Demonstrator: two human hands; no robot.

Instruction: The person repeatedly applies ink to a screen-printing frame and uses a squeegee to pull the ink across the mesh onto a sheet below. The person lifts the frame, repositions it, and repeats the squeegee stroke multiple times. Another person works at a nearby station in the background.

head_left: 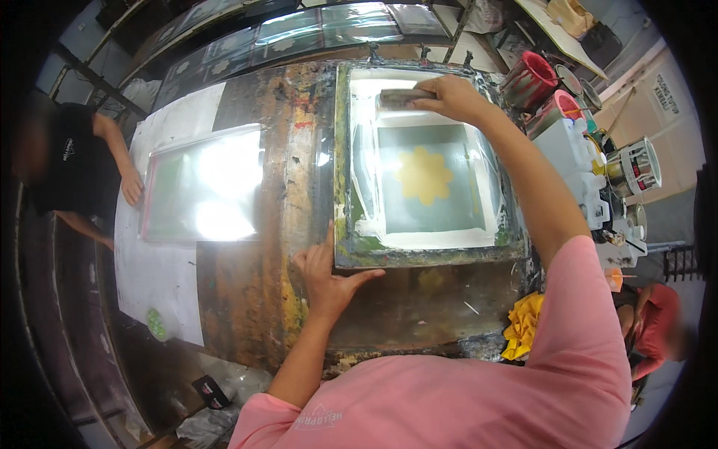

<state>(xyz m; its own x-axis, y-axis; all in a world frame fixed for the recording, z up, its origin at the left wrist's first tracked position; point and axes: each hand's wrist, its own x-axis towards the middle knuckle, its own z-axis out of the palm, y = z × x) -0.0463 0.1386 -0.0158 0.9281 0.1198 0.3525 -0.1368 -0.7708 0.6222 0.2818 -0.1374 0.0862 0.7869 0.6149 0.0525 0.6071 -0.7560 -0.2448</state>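
A screen printing frame lies flat on the stained worktable, its wooden edges smeared with dried ink. Inside it, the greyish-green mesh carries a yellow flower-shaped patch. My right hand reaches over to the far part of the screen, closed round a squeegee above the pale ink strip at that end. At the frame's near left corner rests my left hand, thumb and index finger spread along its two edges, holding nothing. The squeegee's blade edge is hard to make out.
Left of the frame, a stack of shiny clear sheets lies on the worktable; a co-worker's hand touches its edge. Ink buckets and white jugs crowd the right. A yellow cloth sits near my right elbow. Drying racks stand behind.
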